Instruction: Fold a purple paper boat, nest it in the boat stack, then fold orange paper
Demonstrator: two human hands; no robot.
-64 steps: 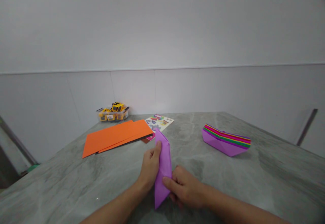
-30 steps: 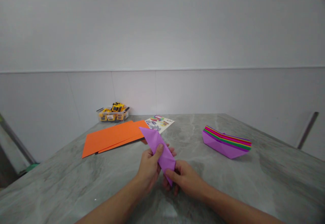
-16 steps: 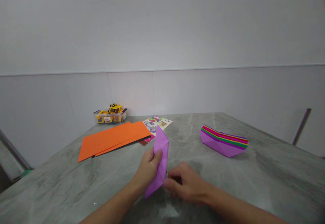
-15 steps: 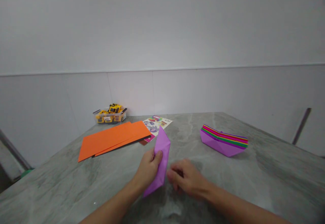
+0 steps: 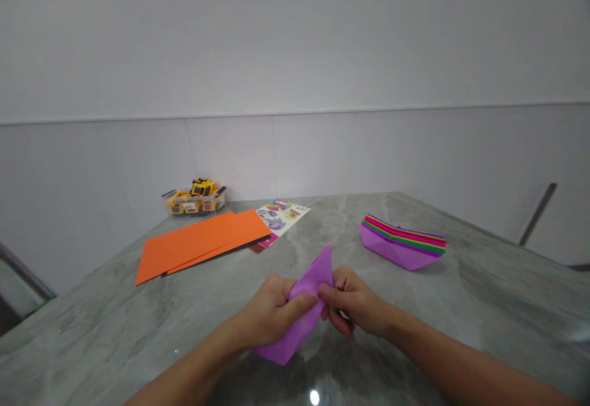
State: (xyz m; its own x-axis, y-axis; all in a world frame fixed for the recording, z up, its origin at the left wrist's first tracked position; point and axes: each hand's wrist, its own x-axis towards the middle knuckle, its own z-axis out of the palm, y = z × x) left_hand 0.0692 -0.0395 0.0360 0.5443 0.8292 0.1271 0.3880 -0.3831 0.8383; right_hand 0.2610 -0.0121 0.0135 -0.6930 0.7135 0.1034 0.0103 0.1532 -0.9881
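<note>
A folded piece of purple paper (image 5: 295, 335) is held up above the table, slanting from lower left to upper right. My left hand (image 5: 276, 311) is closed around its left side, thumb lying across the front face. On the right edge, my right hand (image 5: 353, 298) pinches the paper between thumb and fingers, its other fingers curled below. Fingers behind the sheet are hidden. Further right on the table rests a folded purple paper boat (image 5: 396, 252) with rainbow stripes along its upper edge.
Orange sheets (image 5: 193, 243) lie overlapping at the left, with dark paper beneath. Behind them is a printed leaflet (image 5: 283, 218). A clear plastic box (image 5: 196, 203) of yellow toy vehicles stands by the wall. All rest on a grey marbled table (image 5: 115, 332).
My right hand has moved up to the purple paper and taken hold of its right edge. The paper has tilted to the right. The view has shifted slightly.
</note>
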